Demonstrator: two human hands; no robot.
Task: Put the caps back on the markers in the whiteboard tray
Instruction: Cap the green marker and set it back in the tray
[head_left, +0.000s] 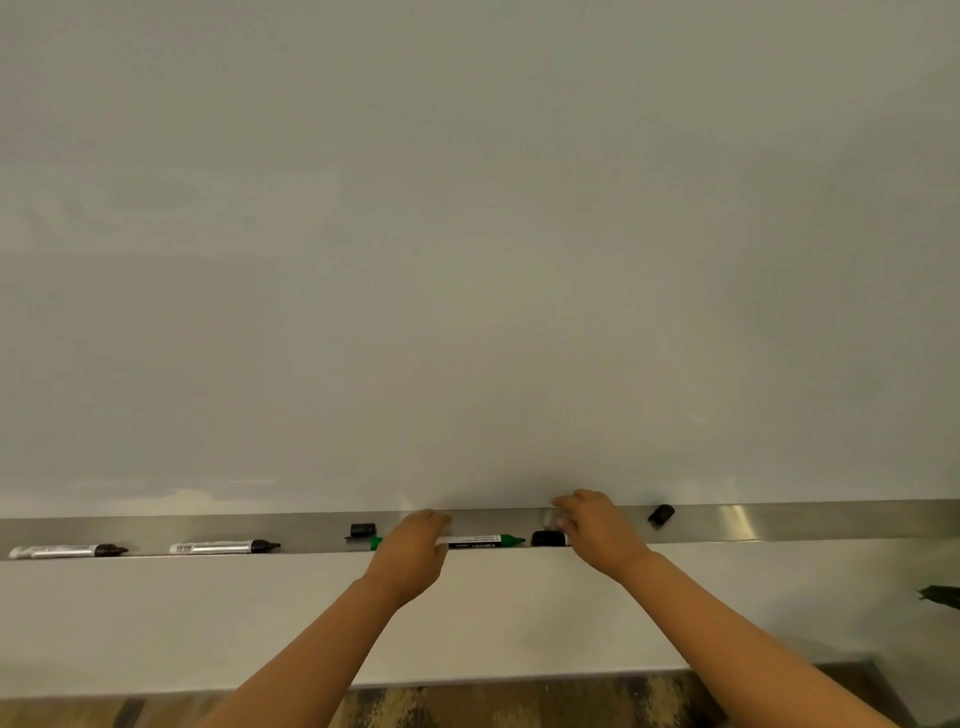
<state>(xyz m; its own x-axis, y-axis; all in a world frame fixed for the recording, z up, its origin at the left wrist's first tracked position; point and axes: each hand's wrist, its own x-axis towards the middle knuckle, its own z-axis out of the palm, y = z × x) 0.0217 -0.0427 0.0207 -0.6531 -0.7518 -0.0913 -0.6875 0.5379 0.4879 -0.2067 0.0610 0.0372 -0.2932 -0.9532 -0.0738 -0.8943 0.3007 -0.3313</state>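
Note:
A green marker (485, 541) lies in the metal whiteboard tray (779, 522), its uncapped green tip pointing right. My left hand (415, 548) is curled over its left part, with the green tail end showing just past my fingers. My right hand (597, 530) rests over the right end of a black cap (546, 539) lying just right of the green tip. Its thumb is blurred above the cap, so the grip is unclear. Two more black caps lie loose: one (362, 530) left of my left hand, the other (661, 515) right of my right hand.
Two uncapped black markers (67, 551) (223, 546) lie in the tray's left part, tips to the right. The blank whiteboard (467, 234) rises behind the tray. A white ledge (156, 623) runs below it, with patterned floor at the bottom edge.

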